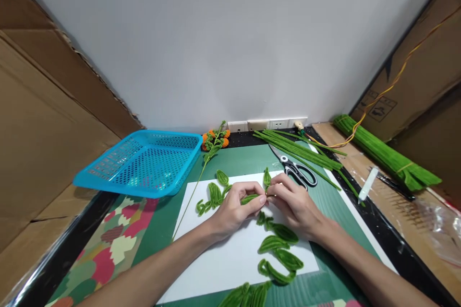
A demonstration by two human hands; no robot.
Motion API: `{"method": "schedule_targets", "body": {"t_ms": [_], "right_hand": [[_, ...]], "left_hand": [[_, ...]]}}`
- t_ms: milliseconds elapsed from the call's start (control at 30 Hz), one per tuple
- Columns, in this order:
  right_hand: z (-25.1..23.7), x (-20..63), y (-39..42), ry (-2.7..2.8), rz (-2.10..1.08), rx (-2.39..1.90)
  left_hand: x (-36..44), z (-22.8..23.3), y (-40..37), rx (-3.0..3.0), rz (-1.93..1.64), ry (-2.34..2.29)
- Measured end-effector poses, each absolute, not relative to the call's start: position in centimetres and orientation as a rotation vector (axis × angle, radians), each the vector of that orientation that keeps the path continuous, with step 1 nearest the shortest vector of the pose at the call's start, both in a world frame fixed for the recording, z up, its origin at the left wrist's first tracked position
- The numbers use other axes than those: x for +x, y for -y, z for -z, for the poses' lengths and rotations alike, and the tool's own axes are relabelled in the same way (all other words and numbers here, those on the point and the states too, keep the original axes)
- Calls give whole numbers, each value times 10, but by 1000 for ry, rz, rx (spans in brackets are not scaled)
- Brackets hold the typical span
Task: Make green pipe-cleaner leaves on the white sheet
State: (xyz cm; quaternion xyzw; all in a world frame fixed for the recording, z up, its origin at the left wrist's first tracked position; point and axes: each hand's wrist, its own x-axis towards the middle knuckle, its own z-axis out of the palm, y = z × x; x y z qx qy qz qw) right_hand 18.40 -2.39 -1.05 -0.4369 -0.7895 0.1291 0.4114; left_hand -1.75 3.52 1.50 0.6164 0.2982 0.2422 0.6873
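Observation:
Both my hands meet over a white sheet [230, 254] and pinch a small green pipe-cleaner leaf piece [267, 178] between their fingertips. My left hand [236, 206] grips its lower end, where another green leaf [249, 198] shows. My right hand [293, 204] holds it from the right. Finished green leaf loops [279, 244] lie on the sheet just below my hands, and more leaf loops [212, 194] sit to the left.
A blue mesh basket [144, 160] stands at the left. Scissors [297, 170] and straight green pipe cleaners [298, 151] lie behind my right hand. A thick green bundle [385, 153] rests at the right. A stem with orange flowers [214, 141] leans near the wall sockets [266, 123].

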Motion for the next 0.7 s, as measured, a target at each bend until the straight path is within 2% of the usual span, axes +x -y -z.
{"method": "schedule_targets", "body": {"t_ms": [133,233,400,700], "right_hand": [[12,179,24,1896,-442,-1046],[13,179,23,1981,-367,-988],[10,181,26,2075,-235,-962],[12,169,32,1672,-768,-1017]], "left_hand": [[-18,-16,-33,993,-438,-614],[-19,-18,-34,748,-319,-550],[-19,-24,-32,727,-311,-538],[-8,-32,-16,887,-503,-565]]}}
